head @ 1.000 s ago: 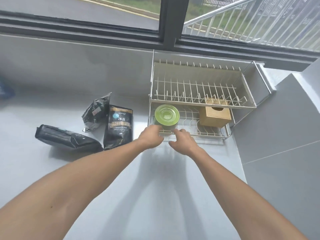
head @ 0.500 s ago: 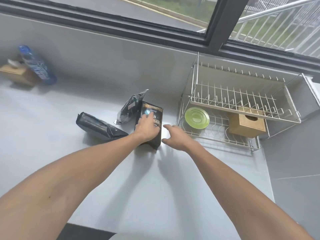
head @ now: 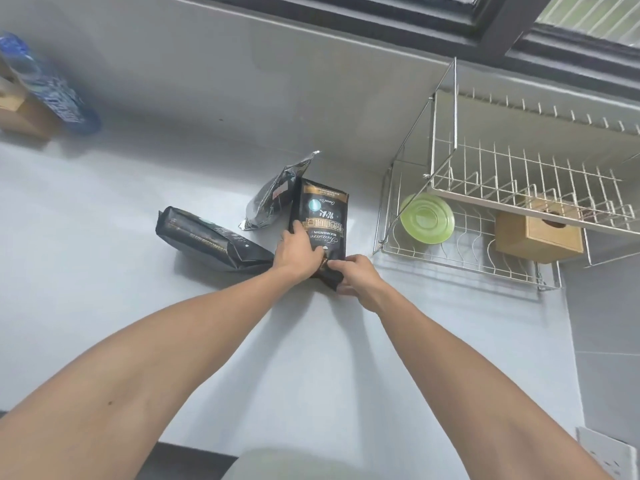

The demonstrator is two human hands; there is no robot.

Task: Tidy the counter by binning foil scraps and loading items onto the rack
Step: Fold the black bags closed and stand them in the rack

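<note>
From the head view, both hands meet on a black coffee bag [head: 320, 223] near the middle of the grey counter [head: 104, 271]. The bag is a flat, glossy pouch with gold lettering and a pale teal round mark near its far end; the print reads upside down from here, and "Blue Mountain" can just be made out. The left hand [head: 298, 252] lies over the bag's near left part, fingers spread and curled onto its face and edge. The right hand [head: 356, 278] pinches the bag's near corner between thumb and fingers; whether the bag is lifted off the counter or only pressed down is hard to say.

At about nine o'clock from this bag, touching the left hand's wrist side, a second black bag [head: 207, 242] lies on its side. At eleven o'clock a crumpled silver foil pouch [head: 273, 199] leans just beside the held bag's far end.

At three o'clock stands a two-tier wire dish rack [head: 519, 188]. Its lower tier holds a green plate [head: 427, 220] leaning at the left and a wooden box [head: 540, 230] at the right. Far off at ten o'clock, blurred, sit a blue packet [head: 52, 91] and a cardboard box [head: 17, 116].
</note>
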